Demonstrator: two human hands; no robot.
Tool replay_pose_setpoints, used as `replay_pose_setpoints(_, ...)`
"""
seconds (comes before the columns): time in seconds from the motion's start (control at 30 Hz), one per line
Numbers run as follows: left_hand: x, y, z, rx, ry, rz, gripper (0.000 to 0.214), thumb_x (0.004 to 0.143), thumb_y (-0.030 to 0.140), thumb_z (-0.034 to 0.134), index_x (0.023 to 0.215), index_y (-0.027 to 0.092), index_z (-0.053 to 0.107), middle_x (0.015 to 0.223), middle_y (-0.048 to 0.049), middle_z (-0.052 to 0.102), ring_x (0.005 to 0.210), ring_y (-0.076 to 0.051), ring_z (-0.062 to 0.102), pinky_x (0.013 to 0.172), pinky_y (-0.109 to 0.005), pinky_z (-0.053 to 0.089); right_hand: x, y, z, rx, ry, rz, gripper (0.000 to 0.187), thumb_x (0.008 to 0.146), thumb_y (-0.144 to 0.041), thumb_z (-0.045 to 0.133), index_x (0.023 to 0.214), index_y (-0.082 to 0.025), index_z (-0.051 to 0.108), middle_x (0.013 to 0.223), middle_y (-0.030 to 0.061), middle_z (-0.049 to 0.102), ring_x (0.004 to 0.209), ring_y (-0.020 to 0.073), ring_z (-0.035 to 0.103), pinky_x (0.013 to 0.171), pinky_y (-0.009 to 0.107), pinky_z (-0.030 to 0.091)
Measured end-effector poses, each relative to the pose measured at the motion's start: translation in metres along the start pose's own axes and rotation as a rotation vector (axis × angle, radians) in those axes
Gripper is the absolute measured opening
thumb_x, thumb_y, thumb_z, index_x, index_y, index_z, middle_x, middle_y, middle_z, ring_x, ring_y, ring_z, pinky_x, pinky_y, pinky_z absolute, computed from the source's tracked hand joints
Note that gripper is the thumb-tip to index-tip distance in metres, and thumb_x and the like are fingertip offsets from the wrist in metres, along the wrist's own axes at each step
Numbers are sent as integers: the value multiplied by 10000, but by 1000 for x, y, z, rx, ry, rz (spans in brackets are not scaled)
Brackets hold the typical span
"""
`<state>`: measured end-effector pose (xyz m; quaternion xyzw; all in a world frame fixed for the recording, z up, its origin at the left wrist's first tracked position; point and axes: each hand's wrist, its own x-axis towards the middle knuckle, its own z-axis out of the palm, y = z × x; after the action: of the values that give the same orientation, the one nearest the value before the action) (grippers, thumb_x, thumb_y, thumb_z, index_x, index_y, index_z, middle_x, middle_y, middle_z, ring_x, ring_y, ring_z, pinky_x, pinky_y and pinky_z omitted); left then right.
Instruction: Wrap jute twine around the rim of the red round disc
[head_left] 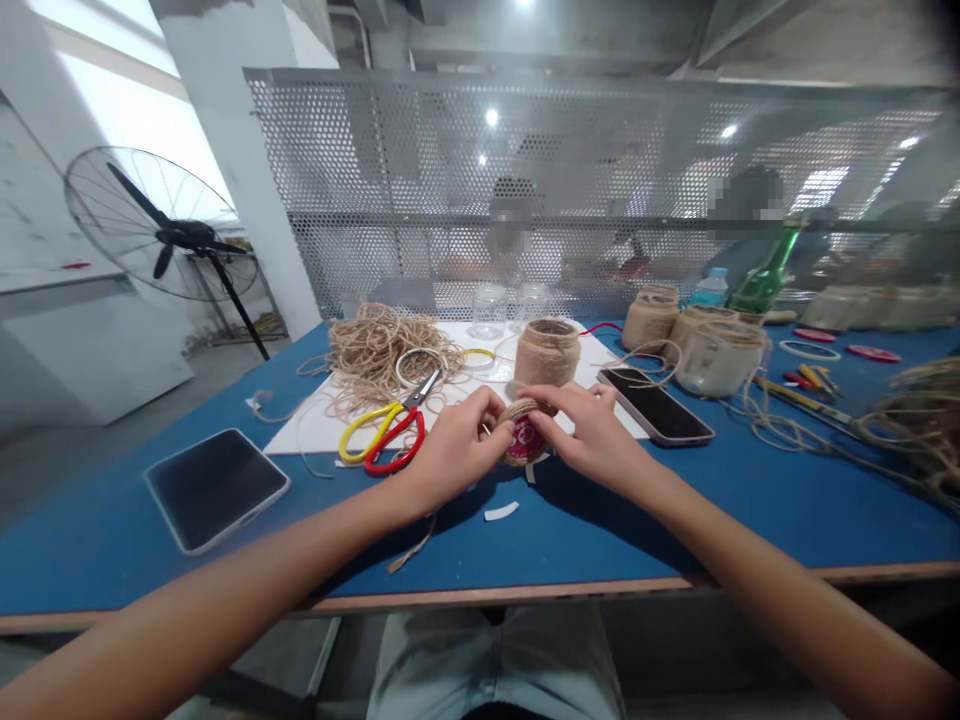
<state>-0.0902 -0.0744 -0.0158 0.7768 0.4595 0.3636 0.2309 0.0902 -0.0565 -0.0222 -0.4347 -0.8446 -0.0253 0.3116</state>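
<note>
Between my two hands is a small twine-wrapped ring [523, 447] with a red, white-patterned inner side. My left hand [474, 440] pinches its left edge, and my right hand [581, 432] grips it from the right with thumb and fingers. Part of the ring is hidden by the fingers. Just behind it stands a twine-covered jar [547, 355]. Left of my left hand lie scissors [396, 425] with one yellow and one red handle, blades apart. A white paper strip [502, 512] lies on the blue table in front of the hands.
A heap of loose twine [386, 345] lies back left on a white sheet [300, 428]. A tablet [217, 488] is at left, a phone [657, 405] at right. Further right stand a twine-wrapped jar [651, 318], a glass jar [721, 357] and a green bottle [766, 277]. A perforated screen [420, 190] stands behind.
</note>
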Motion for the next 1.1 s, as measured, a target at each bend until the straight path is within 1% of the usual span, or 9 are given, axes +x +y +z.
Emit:
replay_pose_setpoints(0.17,0,-1,0,17,-20,21,77,796,263,437,788,186,436,596,46,544,527,-93,522,514,-197,366,0,-1,-2,7,35,-48,276,872,-294,402,1134,-255,482,1042,29,627,969,183,532,859,385,219)
replay_pose_setpoints(0.23,0,0,0,29,-31,31,88,804,275,430,789,188,435,595,44,547,535,-98,525,522,-199,368,0,-2,-3,6,22,-90,252,879,-254,382,1101,-249,500,1046,28,627,973,176,531,873,383,212)
replay_pose_setpoints(0.33,1,-1,-1,72,-13,43,103,803,288,439,809,187,453,599,38,558,542,-102,526,530,-199,364,0,-4,-4,-2,8,-112,234,887,-227,349,1034,-232,531,990,36,645,914,171,548,863,383,217)
replay_pose_setpoints(0.5,3,-5,0,270,3,74,187,807,352,445,906,202,498,595,35,569,534,-119,523,503,-203,317,0,-6,-4,30,-31,-122,215,879,-226,367,993,-226,549,904,28,660,844,163,550,869,385,214)
replay_pose_setpoints(0.6,2,-5,0,400,27,134,175,823,344,419,848,209,526,662,24,591,576,-119,527,534,-209,323,1,-6,-4,111,-54,-105,183,871,-244,402,959,-218,560,892,22,661,820,158,549,876,382,218)
replay_pose_setpoints(0.67,2,-5,-1,436,38,178,181,827,332,415,788,202,535,700,17,597,619,-117,529,573,-211,336,1,-6,-4,164,-74,-93,170,867,-255,419,940,-217,567,895,20,662,813,159,549,875,380,226)
replay_pose_setpoints(0.77,1,-5,-1,427,43,190,190,831,320,410,772,196,542,677,19,581,616,-110,510,583,-209,332,2,-6,-3,203,-79,-82,168,866,-260,433,952,-224,572,924,16,664,844,165,552,875,383,228)
replay_pose_setpoints(0.93,2,-8,-1,361,83,190,163,836,282,409,801,189,538,671,24,551,615,-104,478,590,-207,337,2,-3,-2,172,-44,-33,243,862,-310,448,1078,-248,542,1049,31,637,934,188,546,833,380,250)
replay_pose_setpoints(1.1,5,-8,-6,391,173,242,192,826,283,433,753,168,568,799,-21,547,792,-137,486,715,-235,357,1,-2,-4,96,32,-31,224,889,-300,395,987,-247,590,1030,11,648,952,184,551,778,366,247)
